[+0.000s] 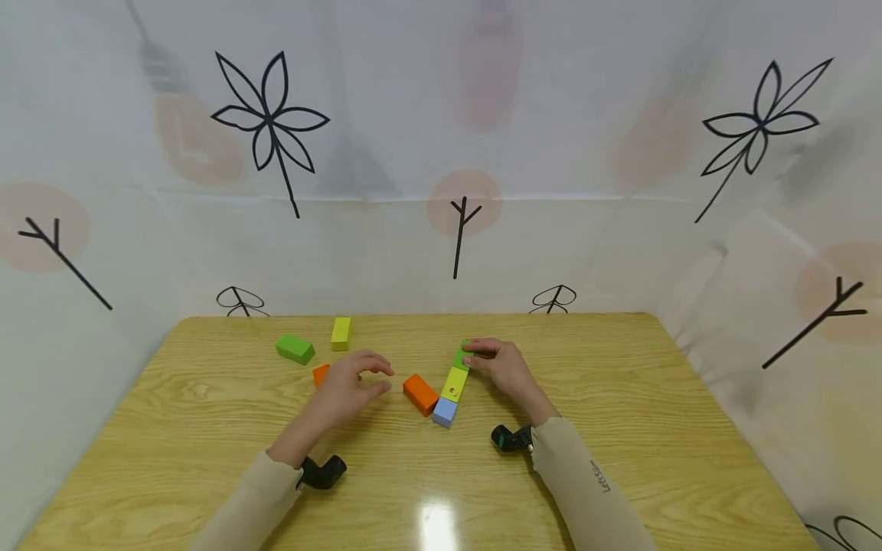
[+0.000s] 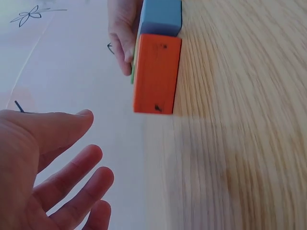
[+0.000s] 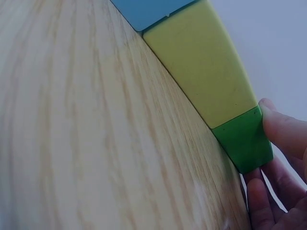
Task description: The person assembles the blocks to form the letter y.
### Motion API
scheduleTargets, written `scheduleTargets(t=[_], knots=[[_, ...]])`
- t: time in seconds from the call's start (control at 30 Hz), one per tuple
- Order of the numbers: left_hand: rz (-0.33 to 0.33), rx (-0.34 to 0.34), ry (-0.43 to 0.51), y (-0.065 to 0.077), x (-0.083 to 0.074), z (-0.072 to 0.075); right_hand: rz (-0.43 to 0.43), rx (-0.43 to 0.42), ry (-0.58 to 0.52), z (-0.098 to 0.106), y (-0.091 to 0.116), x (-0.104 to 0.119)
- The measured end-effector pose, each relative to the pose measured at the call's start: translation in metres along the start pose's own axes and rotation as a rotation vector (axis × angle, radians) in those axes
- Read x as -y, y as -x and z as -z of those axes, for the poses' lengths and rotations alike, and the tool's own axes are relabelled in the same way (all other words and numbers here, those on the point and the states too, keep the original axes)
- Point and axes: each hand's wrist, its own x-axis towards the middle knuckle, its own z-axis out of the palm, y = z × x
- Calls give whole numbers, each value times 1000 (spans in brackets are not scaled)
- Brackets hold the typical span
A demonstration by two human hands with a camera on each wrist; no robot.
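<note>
A green block, a yellow block and a blue block lie end to end in a slanted row on the table. My right hand grips the green block at the row's far end; its thumb is on the block, with fingers around the end. An orange block lies at an angle to the left, its near corner at the blue block. My left hand hovers left of that orange block, fingers spread and loosely bent, holding nothing.
Farther left on the wooden table lie a second green block and a second yellow block. Another orange block is partly hidden behind my left hand. A patterned cloth hangs behind the table's back edge.
</note>
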Motion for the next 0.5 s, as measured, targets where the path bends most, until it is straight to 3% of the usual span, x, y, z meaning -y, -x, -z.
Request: scheduleTargets(t=[0.5], knots=[[47, -110, -111, 21, 29, 37, -15, -1, 3, 0, -1, 0]])
